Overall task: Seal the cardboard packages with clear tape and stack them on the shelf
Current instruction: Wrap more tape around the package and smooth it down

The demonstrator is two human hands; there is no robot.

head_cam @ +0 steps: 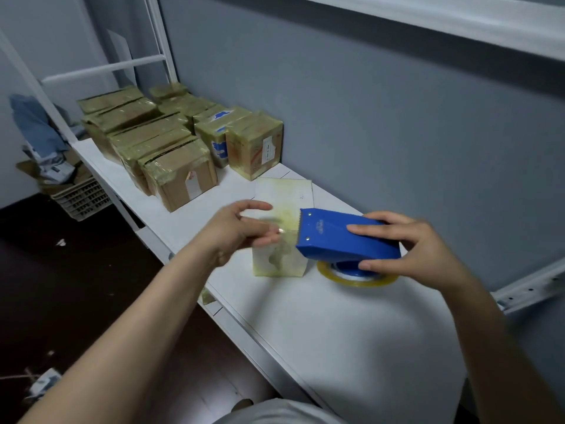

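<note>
A blue tape dispenser (342, 237) with a roll of clear tape (356, 276) is gripped by my right hand (409, 246) just above the white shelf (351, 325). Left of its toothed blade, my left hand (244, 231) pinches the free end of the tape, stretched over a white, tape-covered package (282, 209) that stands on the shelf. Several taped cardboard packages (180, 175) stand in rows at the shelf's far left end.
A grey wall runs behind the shelf, and a white upper shelf edge (458, 22) is overhead. A white metal frame post (159, 41) rises at the far end. On the dark floor to the left sit a plastic crate (81, 198) and cardboard clutter.
</note>
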